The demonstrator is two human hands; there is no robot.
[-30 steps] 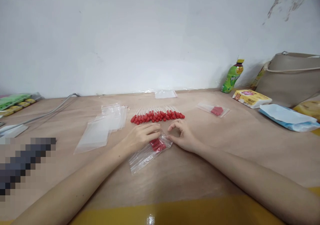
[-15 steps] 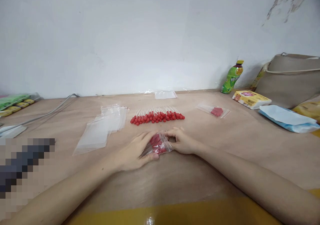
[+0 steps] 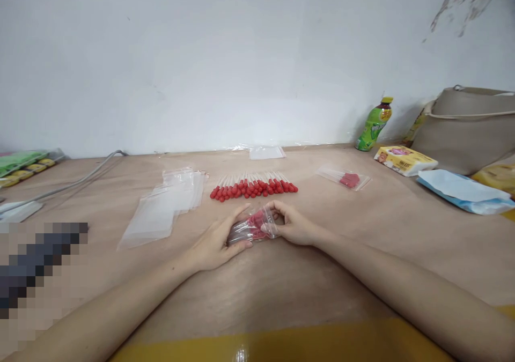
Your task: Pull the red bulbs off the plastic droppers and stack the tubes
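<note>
Between the two hands, a small clear plastic bag of red-tipped white sticks [image 3: 253,229] lies crosswise, its long axis running left to right. The left hand [image 3: 215,244] cups its near-left end, and the right hand [image 3: 290,226] pinches the right end; both grasp it.

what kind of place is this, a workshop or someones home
Probably a small hand-packing bench rather than a factory line: a row of red-tipped sticks, a stack of empty clear bags and a filled bag lie on a plain wooden table. A drink bottle suggests an informal setup.

Green bottle [image 3: 374,123], tissue pack [image 3: 404,159] and beige bag [image 3: 469,126] sit right.
</note>
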